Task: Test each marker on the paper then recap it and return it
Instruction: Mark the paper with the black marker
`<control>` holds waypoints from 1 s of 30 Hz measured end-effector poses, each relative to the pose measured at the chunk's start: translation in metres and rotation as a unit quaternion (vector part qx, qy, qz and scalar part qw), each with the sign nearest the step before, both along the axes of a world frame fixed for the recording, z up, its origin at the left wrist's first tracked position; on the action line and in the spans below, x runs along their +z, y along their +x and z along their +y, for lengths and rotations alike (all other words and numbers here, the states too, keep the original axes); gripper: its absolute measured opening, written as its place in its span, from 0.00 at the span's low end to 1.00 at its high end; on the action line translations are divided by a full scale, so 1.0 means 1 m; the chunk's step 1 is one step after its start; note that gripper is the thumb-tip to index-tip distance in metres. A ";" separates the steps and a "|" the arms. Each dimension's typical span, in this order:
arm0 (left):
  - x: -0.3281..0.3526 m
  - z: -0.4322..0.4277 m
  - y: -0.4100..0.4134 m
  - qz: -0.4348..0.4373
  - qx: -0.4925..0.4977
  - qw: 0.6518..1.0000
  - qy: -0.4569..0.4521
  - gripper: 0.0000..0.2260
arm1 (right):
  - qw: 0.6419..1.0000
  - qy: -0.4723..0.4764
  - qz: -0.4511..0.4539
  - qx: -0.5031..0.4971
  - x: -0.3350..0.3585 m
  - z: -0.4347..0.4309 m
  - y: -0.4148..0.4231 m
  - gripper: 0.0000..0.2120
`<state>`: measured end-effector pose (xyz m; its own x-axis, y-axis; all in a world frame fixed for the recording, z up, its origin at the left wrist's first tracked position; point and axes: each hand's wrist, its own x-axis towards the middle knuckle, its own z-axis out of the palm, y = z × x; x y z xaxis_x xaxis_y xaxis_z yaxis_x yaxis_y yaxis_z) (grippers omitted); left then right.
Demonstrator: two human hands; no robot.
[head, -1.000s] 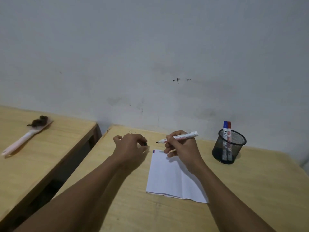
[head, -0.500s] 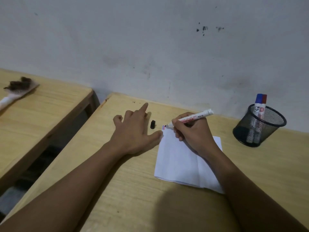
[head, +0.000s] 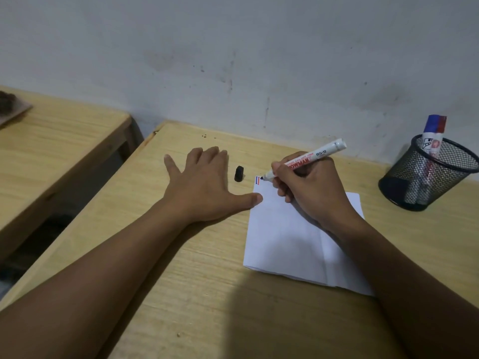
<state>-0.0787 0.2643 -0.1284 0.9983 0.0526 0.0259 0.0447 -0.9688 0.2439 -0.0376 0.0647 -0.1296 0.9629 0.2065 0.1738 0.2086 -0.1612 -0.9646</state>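
My right hand (head: 308, 189) grips an uncapped white marker (head: 317, 156), its dark tip touching the top left corner of the folded white paper (head: 287, 237), beside short blue and red strokes (head: 257, 179). The marker's black cap (head: 239, 173) lies on the wooden desk (head: 207, 294) just left of the paper. My left hand (head: 204, 183) rests flat on the desk, fingers spread, thumb tip pressing the paper's left edge. A black mesh pen cup (head: 427, 177) at the right holds a blue-capped and a red-capped marker (head: 435, 130).
A white wall runs right behind the desk. A second wooden desk (head: 54, 141) stands to the left across a narrow gap, with a brush-like object (head: 10, 107) at its far left edge.
My left hand let go of the black cap, laid it on the desk and flattened against the paper's edge. My right hand lowered the marker tip onto the paper's corner. The camera tilted down.
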 end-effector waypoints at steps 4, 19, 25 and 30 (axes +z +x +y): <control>-0.003 -0.002 -0.002 0.048 -0.016 0.996 0.071 0.52 | 1.000 0.002 0.002 -0.002 -0.001 0.001 0.001 0.10; -0.005 -0.001 0.001 0.066 -0.019 0.994 0.083 0.52 | 1.000 -0.016 0.000 0.009 0.000 0.000 0.001 0.10; -0.005 -0.001 0.002 0.065 -0.018 0.995 0.078 0.53 | 1.000 -0.019 -0.002 0.018 0.003 -0.001 0.000 0.10; -0.005 0.000 0.002 0.062 -0.019 0.995 0.074 0.53 | 1.000 -0.009 0.007 0.027 0.004 -0.001 0.000 0.10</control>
